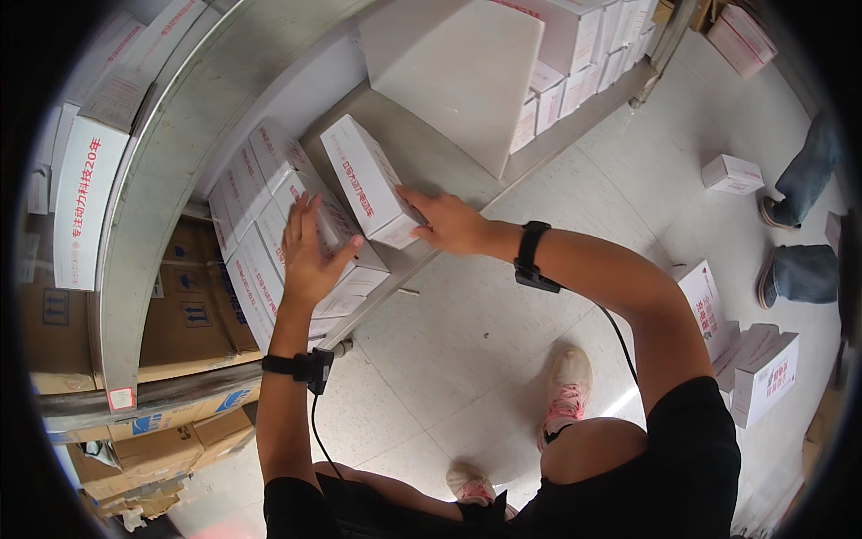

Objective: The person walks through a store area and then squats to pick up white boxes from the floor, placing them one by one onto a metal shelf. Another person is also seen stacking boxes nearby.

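Note:
My right hand grips the near end of a long white carton with red printing, thumb on the end face and fingers along the far side. The carton rests on a grey metal shelf, its left side close to a stack of similar white cartons. Over that stack, my left hand is spread, fingers apart, with its palm over the top cartons. Whether its fingertips touch them is hard to tell. Both wrists wear black straps with small devices.
A pale upright panel divides the shelf, with more white cartons beyond it. A metal shelf post curves past on the left, by brown cardboard boxes. White boxes lie on the floor at right, near another person's feet.

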### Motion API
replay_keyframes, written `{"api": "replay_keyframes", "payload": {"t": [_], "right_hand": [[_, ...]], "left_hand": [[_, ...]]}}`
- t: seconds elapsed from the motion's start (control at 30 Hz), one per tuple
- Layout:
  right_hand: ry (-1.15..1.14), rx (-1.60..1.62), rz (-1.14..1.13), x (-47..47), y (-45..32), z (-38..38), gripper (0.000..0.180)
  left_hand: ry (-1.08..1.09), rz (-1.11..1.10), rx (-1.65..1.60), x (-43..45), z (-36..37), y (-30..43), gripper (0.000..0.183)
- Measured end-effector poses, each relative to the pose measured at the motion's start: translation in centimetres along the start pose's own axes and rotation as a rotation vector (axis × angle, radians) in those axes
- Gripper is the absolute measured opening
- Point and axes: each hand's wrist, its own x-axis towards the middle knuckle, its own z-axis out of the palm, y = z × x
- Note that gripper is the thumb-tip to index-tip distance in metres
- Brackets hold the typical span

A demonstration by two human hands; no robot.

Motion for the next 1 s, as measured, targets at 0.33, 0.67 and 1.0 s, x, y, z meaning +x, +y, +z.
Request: {"api": "replay_keyframes", "payload": {"t": [0.33,0.67,1.0], "right_hand": [[-0.014,-0.101,-0.071,13.2,2.3,5.1,0.073],[-0.058,-0.201,0.098,20.6,3.4,5.9,0.070],[-0.081,-0.392,0.198,18.0,1.4,6.6,0.059]], "left_hand": [[-0.066,-0.067,0.027,0.0,1.1,-1.4,0.088],[-0.073,-0.074,0.016,0.4,0.8,-0.5,0.080],[-0.132,-0.111,0.055,0.1,0.8,-0.7,0.079]]}}
